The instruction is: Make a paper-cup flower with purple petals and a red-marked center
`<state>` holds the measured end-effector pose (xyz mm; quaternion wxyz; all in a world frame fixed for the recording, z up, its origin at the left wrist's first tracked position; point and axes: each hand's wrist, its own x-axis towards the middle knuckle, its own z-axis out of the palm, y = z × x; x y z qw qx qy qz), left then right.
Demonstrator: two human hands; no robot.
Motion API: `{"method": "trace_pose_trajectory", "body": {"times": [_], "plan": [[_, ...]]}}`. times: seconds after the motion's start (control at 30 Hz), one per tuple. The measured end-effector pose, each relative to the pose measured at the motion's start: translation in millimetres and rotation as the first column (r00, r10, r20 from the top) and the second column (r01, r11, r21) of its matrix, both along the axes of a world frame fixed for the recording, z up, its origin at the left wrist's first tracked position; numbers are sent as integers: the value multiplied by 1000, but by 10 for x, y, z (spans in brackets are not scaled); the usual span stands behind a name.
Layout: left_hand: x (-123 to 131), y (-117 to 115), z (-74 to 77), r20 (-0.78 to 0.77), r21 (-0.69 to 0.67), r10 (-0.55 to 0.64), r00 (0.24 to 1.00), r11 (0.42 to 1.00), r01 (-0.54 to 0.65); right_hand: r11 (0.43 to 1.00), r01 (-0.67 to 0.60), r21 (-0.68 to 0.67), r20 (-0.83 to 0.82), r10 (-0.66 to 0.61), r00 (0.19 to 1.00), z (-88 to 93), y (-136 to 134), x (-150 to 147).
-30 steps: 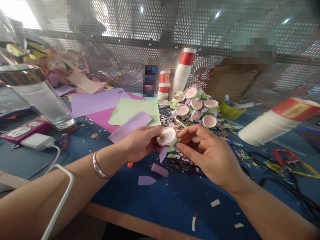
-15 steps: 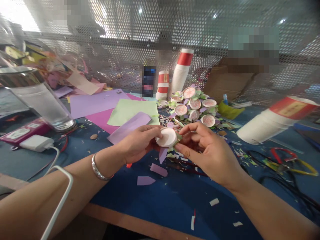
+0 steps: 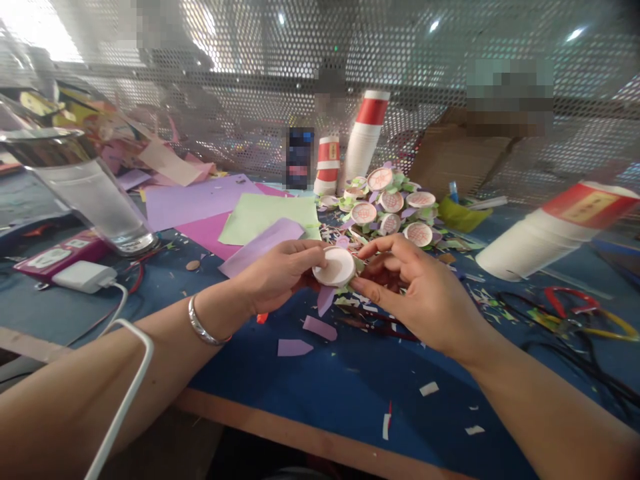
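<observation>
Over the middle of the table, my left hand (image 3: 293, 270) pinches a cut-off paper cup bottom (image 3: 341, 267), its thumb pressed inside the white disc. Purple and green paper pieces stick out around its rim; a purple petal (image 3: 326, 300) points down. At the disc's right edge, my right hand (image 3: 410, 287) has thumb and forefinger closed on a small green paper piece (image 3: 359, 267). Its other fingers are curled and partly hidden. Two loose purple paper petals (image 3: 295, 347) lie on the table below. Behind my hands is a heap of similar cup bottoms (image 3: 391, 201) with printed red undersides.
Purple, magenta and green paper sheets (image 3: 273, 213) lie at back left. A glass of water (image 3: 95, 200) and a power strip (image 3: 60, 253) stand left. Stacked paper cups (image 3: 545, 233) lean at right, near scissors (image 3: 570, 313). Scraps litter the blue table (image 3: 345, 393).
The view has shifted slightly, so the table things sit a little higher and further right. Both hands keep their hold on the cup bottom, almost unmoved.
</observation>
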<state>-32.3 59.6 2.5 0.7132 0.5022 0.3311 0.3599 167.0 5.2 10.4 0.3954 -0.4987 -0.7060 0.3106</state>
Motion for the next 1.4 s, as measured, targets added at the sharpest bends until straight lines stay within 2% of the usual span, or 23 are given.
{"method": "trace_pose_trajectory", "body": {"times": [0.3,0.5,0.67,0.8,0.9,1.1,1.4], "plan": [[27,-36,44,42,-7,0,999,1000,0,1000,-22,17,28,22,999,27,-25,26],[15,-13,11,10,30,4,1000,1000,-4,981,1,196,143,-30,989,46,-42,84],[24,-18,23,17,5,24,1000,1000,-24,896,-52,441,337,-112,935,31,-89,85],[27,-10,5,64,-11,12,998,1000,-11,825,-116,553,406,-145,903,5,-114,62],[25,-1,-10,79,-31,10,997,999,-8,813,-102,574,403,-172,899,-15,-115,48],[30,4,-13,80,-31,6,997,1000,-3,825,-99,556,383,-148,912,-55,-101,47],[23,5,-26,78,65,1,997,998,-6,791,-126,599,397,-157,904,-34,-102,57]]}}
